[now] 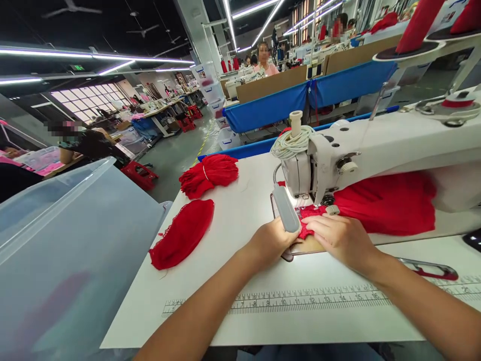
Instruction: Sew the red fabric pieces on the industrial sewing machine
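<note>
Red fabric runs under the arm of a white sewing machine, its near edge lying by the presser foot. My left hand is at the fabric's edge, left of the needle area, its fingers partly hidden behind a grey lamp that lights the spot. Close in front of the presser foot, my right hand lies on the red fabric with its fingers stretched out flat. Thread snips lie on the table to the right of that hand.
On the white table, left of the machine, lie a tied red fabric bundle and a folded red piece. A translucent plastic bin stands at the left. A printed ruler crosses the front. Red thread cones stand upper right.
</note>
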Available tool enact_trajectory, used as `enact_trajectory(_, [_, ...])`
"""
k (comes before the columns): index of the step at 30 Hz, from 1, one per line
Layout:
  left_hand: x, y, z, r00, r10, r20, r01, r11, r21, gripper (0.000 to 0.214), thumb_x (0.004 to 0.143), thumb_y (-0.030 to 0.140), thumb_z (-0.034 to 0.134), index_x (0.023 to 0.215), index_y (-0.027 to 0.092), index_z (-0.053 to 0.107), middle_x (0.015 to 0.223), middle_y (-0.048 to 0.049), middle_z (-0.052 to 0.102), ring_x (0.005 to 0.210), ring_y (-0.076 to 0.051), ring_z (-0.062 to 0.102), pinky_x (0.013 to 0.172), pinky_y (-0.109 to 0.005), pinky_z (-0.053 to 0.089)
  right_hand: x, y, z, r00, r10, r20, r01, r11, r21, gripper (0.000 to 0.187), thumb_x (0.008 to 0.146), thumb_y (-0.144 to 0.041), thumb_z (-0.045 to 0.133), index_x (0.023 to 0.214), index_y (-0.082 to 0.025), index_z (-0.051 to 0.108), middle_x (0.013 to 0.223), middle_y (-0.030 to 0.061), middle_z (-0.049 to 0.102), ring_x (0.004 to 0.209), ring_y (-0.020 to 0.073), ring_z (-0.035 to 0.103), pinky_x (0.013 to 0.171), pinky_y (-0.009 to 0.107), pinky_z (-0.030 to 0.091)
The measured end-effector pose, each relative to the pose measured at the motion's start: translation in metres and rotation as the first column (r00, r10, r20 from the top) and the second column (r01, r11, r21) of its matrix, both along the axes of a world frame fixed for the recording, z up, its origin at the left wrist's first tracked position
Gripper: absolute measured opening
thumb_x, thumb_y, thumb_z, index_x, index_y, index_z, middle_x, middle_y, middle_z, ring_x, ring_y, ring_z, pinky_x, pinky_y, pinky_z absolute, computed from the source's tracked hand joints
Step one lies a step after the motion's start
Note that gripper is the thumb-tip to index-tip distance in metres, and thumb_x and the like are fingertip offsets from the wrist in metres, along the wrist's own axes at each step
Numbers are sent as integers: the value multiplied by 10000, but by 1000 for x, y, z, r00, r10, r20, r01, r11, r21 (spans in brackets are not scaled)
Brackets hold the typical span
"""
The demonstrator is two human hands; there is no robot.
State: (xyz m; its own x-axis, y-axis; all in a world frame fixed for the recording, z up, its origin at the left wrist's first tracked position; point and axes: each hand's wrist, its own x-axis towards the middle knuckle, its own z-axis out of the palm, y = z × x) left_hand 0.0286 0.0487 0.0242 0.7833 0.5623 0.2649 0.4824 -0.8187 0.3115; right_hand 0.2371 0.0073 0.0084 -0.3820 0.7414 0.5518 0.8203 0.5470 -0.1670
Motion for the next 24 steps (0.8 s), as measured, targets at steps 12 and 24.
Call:
enact_trajectory(12, [-4,-10,7,978,-11,-207,54,978,202,584,995,518,207,1077,111,618,936,-136,641,879,-211,614,704,-310,549,0,-2,4,994,13,105,-23,995,98,321,899,-54,397,824,-172,685,831,47,733,696,153,607,534,269,387])
enact_trajectory(24, [1,-8,-5,994,58,-92,-34,970,241,500,985,515,325,1102,129,620,1079,-140,656,1015,-220,612,817,-314,537,-3,3,6,983,-134,128,123,989,87,294,843,-71,389,708,-203,614,904,33,749,587,141,557,448,283,290])
